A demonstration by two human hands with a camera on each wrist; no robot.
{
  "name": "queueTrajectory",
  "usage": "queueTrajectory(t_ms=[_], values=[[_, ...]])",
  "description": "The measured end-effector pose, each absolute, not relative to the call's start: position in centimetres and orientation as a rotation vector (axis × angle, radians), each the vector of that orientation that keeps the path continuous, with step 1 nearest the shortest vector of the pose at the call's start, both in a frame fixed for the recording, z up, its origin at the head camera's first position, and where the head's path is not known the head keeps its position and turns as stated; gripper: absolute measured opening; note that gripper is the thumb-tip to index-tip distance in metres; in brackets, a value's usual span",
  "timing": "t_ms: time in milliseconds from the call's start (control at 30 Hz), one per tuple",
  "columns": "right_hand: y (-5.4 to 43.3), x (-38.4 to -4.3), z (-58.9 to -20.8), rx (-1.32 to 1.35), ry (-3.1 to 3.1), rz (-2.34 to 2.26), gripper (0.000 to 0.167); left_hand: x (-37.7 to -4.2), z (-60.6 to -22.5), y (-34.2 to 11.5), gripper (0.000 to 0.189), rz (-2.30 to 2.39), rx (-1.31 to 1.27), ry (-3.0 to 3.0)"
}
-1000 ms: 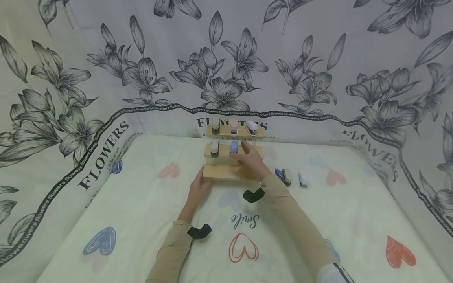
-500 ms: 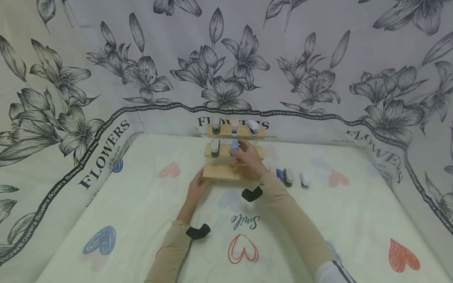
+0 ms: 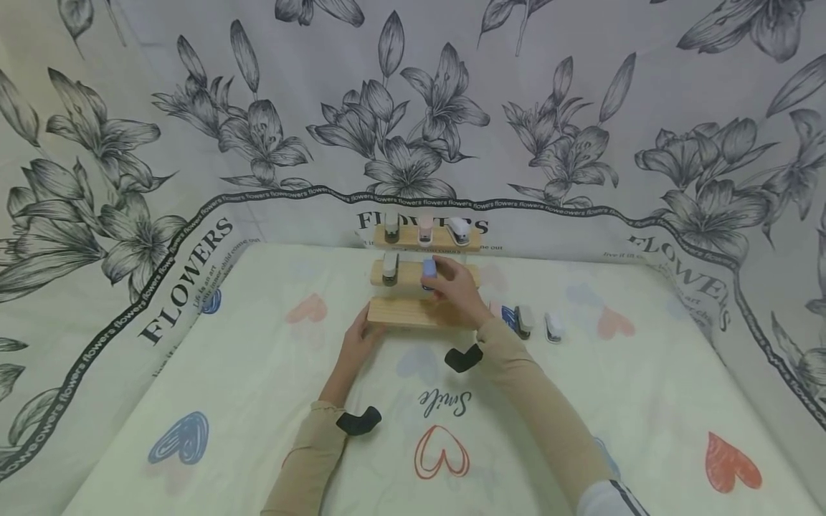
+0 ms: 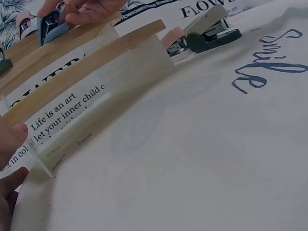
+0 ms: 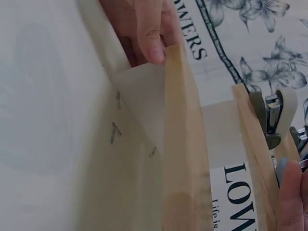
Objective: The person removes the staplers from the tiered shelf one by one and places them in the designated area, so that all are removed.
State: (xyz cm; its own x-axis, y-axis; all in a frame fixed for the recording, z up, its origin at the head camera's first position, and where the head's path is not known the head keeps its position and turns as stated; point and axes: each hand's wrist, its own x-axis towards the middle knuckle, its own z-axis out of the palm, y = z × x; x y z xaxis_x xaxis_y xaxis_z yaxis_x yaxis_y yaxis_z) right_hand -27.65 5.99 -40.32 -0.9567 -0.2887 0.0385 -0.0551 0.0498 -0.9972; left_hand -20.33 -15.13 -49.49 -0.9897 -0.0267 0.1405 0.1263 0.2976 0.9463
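A wooden three-tier rack [image 3: 413, 312] stands at the back of the table. My left hand [image 3: 358, 337] grips the left end of its lowest board; in the right wrist view its thumb [image 5: 155, 52] lies against the board's edge. My right hand [image 3: 457, 287] pinches a blue stapler [image 3: 429, 274] at the middle tier. The left wrist view shows that blue stapler [image 4: 48, 26] between thumb and fingers; whether it touches the board cannot be told. Left of it on the middle tier stands a whitish stapler [image 3: 390, 269].
On the top tier sit a greyish stapler [image 3: 391, 228], a pink stapler [image 3: 424, 229] and a white stapler [image 3: 459, 231]. Right of the rack, a grey-green stapler [image 3: 523, 322] and another white stapler [image 3: 553, 327] stand on the heart-patterned cloth [image 3: 258, 401], beside a partly hidden pink one [image 4: 174, 39].
My right hand's raised fingers have come down behind the blue stapler and taken hold of it. The blue stapler has shifted slightly right and nearer. My left hand has stayed on the rack.
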Motion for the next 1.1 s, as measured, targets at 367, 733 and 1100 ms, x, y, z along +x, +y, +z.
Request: queueTrajectory(t_ms=[367,733,1100], values=[[6.9,-27.1,-39.9,-0.346,2.229,-1.928,0.061,-20.3,-49.8,-15.1,0.065,-1.750,-0.233,-2.419],[7.8,-26.9,-40.0,-0.349,2.167,-1.937,0.061,-20.3,-49.2,-15.4,0.063,-1.796,-0.234,-2.404],[9.9,-26.1,-40.4,-0.298,2.132,-1.978,0.058,-18.7,-46.3,-14.9,0.058,-1.941,-0.270,-2.334]])
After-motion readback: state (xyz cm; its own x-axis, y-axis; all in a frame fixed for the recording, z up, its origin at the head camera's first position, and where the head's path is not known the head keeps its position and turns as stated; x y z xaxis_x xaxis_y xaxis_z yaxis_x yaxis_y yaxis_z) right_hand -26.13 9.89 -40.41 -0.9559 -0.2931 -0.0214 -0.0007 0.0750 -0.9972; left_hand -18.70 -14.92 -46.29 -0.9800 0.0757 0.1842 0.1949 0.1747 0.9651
